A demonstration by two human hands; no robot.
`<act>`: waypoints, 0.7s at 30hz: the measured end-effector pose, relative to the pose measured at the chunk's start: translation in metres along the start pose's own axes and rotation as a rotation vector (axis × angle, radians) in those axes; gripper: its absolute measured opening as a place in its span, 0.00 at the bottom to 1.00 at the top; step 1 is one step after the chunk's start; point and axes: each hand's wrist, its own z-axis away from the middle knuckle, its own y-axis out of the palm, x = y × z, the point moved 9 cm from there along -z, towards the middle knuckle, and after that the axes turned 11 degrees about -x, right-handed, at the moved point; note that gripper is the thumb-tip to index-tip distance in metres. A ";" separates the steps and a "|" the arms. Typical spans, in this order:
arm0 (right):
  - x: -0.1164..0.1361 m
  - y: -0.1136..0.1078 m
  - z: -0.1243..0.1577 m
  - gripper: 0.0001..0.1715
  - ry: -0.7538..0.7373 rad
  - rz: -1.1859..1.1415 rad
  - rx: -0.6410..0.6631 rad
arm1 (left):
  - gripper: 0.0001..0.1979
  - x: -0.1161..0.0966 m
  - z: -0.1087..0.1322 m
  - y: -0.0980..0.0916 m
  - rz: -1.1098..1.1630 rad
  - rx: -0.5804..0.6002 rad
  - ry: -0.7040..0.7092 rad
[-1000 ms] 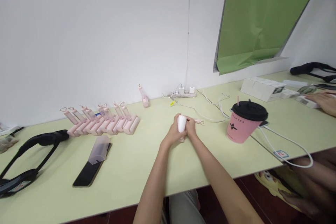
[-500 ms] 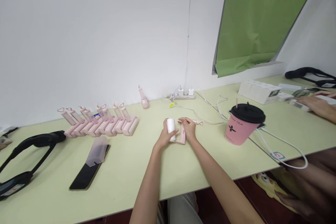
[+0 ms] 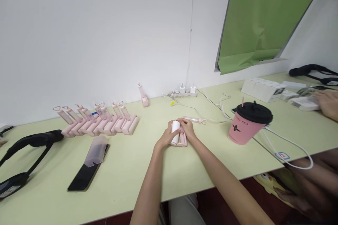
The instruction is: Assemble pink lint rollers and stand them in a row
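My left hand (image 3: 167, 137) is closed around a white roll (image 3: 175, 126), its thumb lying across it. My right hand (image 3: 188, 129) has its fingers closed at the top of a pink case (image 3: 183, 140), which lies right beside the roll. Both pieces are low over the table, close together. Just beyond my right fingertips lies a clear-and-pink handle (image 3: 194, 120) with a heart-shaped loop; whether it joins the case is hidden by my hand.
Several pink holders (image 3: 105, 124) with raised handles stand in a row at left; another holder (image 3: 144, 100) is by the wall. A phone (image 3: 80, 179) under a clear sleeve (image 3: 96, 151), a black headset (image 3: 31, 140), a pink cup (image 3: 244, 126) and a power strip (image 3: 182, 95) are around. Another person's hand (image 3: 329, 102) is far right.
The white roll and the pink case have come together, closing the gap between them. My right hand has shifted slightly left. The co-worker's hand has moved right.
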 end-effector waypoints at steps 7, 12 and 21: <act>-0.007 0.007 0.006 0.33 0.077 -0.059 0.080 | 0.29 -0.009 0.000 0.000 0.053 -0.111 -0.015; -0.011 0.019 0.008 0.33 0.089 -0.045 0.146 | 0.19 -0.007 -0.007 -0.001 0.103 -0.122 0.052; 0.059 0.044 0.057 0.31 -0.404 0.230 0.495 | 0.16 0.053 -0.016 -0.068 0.324 -0.687 -0.253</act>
